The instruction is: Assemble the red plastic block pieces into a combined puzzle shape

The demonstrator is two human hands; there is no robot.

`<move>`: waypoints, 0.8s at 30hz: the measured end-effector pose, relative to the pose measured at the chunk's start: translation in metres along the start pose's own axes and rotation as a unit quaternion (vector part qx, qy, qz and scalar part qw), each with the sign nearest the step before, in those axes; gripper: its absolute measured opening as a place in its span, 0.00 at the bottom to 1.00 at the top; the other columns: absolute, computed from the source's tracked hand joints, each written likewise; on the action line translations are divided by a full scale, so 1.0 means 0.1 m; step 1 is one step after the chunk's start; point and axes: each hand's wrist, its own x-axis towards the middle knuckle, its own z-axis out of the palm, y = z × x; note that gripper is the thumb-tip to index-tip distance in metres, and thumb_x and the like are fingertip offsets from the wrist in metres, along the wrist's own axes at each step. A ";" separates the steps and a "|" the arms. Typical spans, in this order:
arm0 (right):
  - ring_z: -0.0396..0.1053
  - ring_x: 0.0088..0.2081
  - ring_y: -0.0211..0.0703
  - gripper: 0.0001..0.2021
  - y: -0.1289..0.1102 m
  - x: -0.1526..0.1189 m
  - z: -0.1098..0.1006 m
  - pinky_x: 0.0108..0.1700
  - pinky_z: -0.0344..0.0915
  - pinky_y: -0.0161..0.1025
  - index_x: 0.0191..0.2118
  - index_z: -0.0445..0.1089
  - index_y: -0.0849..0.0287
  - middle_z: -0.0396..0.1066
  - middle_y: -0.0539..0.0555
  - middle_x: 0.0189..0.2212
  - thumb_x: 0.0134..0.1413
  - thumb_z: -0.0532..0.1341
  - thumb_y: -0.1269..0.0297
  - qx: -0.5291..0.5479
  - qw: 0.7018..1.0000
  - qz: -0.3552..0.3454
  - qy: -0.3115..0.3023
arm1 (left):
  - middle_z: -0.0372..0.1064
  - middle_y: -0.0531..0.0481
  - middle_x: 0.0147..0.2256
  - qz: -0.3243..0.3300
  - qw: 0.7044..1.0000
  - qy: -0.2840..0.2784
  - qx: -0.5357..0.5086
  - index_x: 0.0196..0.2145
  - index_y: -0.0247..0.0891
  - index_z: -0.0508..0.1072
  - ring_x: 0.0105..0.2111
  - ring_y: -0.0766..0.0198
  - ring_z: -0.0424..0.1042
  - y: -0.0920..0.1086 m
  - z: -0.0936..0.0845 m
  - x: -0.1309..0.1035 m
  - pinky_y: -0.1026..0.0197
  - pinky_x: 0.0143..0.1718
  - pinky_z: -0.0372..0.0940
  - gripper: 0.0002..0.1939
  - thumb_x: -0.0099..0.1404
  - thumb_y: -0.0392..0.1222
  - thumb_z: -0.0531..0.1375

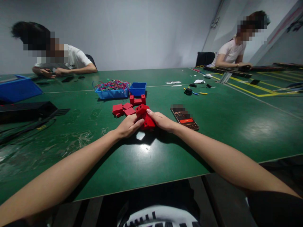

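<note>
A red block-shaped part [148, 121] with small dark holes is held between both hands just above the green table. My left hand [131, 125] grips it from the left, thumb across its near side. From the right, my right hand [162, 120] closes on it, with the thumb on its upper face. Some fingers of both hands are hidden behind the part. Just beyond it stands a red U-shaped piece [137, 100]. Several flat red pieces [121, 109] lie in a loose group past my left hand.
A blue tray of tangled coloured wires [112, 90] stands beside a smaller blue bin [138, 89]. A phone [184, 118] lies right of my hands. Pliers [195, 93] lie farther back. A black device [26, 112] and a blue box [20, 89] are left. Two people sit across the table.
</note>
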 end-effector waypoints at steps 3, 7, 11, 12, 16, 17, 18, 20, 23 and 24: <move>0.61 0.24 0.35 0.30 -0.02 -0.01 0.00 0.31 0.59 0.36 0.25 0.68 0.63 0.67 0.51 0.20 0.57 0.50 0.38 0.008 1.000 0.014 0.009 | 0.71 0.46 0.34 0.008 1.000 -0.007 0.005 0.40 0.32 0.72 0.32 0.59 0.69 -0.04 0.00 0.00 0.59 0.38 0.65 0.31 0.66 0.63 0.45; 0.62 0.25 0.36 0.29 -0.03 -0.01 0.00 0.31 0.60 0.36 0.26 0.69 0.64 0.68 0.51 0.21 0.58 0.52 0.40 0.025 1.000 0.016 0.005 | 0.71 0.44 0.35 0.007 1.000 -0.011 -0.003 0.45 0.31 0.70 0.34 0.57 0.70 -0.08 0.02 0.00 0.57 0.38 0.65 0.33 0.64 0.65 0.48; 0.63 0.26 0.36 0.28 -0.02 0.00 -0.01 0.32 0.60 0.36 0.27 0.70 0.64 0.69 0.51 0.22 0.56 0.54 0.39 0.039 0.999 0.011 -0.010 | 0.71 0.44 0.36 -0.003 1.000 -0.009 -0.014 0.46 0.32 0.69 0.36 0.55 0.71 -0.08 0.03 0.00 0.56 0.40 0.66 0.34 0.61 0.67 0.51; 0.63 0.26 0.36 0.28 -0.02 0.00 -0.01 0.32 0.60 0.36 0.27 0.70 0.64 0.69 0.51 0.22 0.56 0.54 0.39 0.042 0.999 0.012 -0.010 | 0.71 0.44 0.36 -0.006 1.000 -0.009 -0.014 0.47 0.32 0.69 0.37 0.55 0.71 -0.07 0.03 0.00 0.56 0.40 0.66 0.35 0.60 0.68 0.51; 0.61 0.25 0.34 0.27 -0.02 0.01 0.00 0.31 0.57 0.35 0.29 0.70 0.64 0.68 0.50 0.23 0.55 0.56 0.40 0.055 0.998 0.014 -0.001 | 0.71 0.44 0.36 -0.011 1.000 -0.009 -0.008 0.46 0.33 0.69 0.38 0.53 0.71 -0.06 0.03 0.00 0.54 0.41 0.66 0.36 0.57 0.70 0.53; 0.61 0.25 0.34 0.27 -0.02 0.00 0.00 0.30 0.57 0.34 0.29 0.70 0.64 0.68 0.50 0.23 0.54 0.56 0.40 0.058 0.998 0.017 0.000 | 0.71 0.43 0.36 -0.013 1.000 -0.010 -0.004 0.47 0.32 0.69 0.38 0.52 0.70 -0.06 0.03 0.00 0.54 0.41 0.66 0.37 0.57 0.70 0.53; 0.61 0.25 0.34 0.27 -0.03 0.00 0.01 0.30 0.57 0.34 0.30 0.70 0.64 0.68 0.50 0.23 0.54 0.56 0.39 0.060 0.998 0.019 0.001 | 0.71 0.43 0.36 -0.015 1.000 -0.012 0.000 0.47 0.32 0.69 0.38 0.52 0.70 -0.07 0.03 0.00 0.53 0.42 0.66 0.37 0.56 0.70 0.53; 0.60 0.25 0.34 0.28 -0.03 0.00 0.01 0.31 0.56 0.34 0.30 0.70 0.64 0.68 0.50 0.23 0.54 0.56 0.39 0.063 0.998 0.023 -0.001 | 0.71 0.42 0.37 -0.021 1.000 -0.016 0.004 0.47 0.32 0.68 0.39 0.51 0.70 -0.07 0.03 0.00 0.51 0.43 0.66 0.38 0.56 0.71 0.53; 0.60 0.26 0.34 0.29 -0.03 0.00 0.01 0.31 0.56 0.34 0.30 0.70 0.65 0.68 0.50 0.24 0.52 0.56 0.37 0.063 0.998 0.017 -0.010 | 0.71 0.42 0.38 -0.025 0.999 -0.023 -0.001 0.47 0.32 0.68 0.40 0.50 0.70 -0.08 0.03 0.00 0.50 0.44 0.65 0.39 0.56 0.72 0.53; 0.60 0.26 0.34 0.30 -0.03 0.00 0.01 0.32 0.56 0.34 0.30 0.70 0.65 0.68 0.50 0.24 0.51 0.56 0.36 0.062 0.998 0.014 -0.013 | 0.71 0.42 0.39 -0.024 0.999 -0.024 -0.003 0.48 0.33 0.67 0.41 0.50 0.70 -0.08 0.03 0.00 0.50 0.45 0.65 0.39 0.56 0.72 0.53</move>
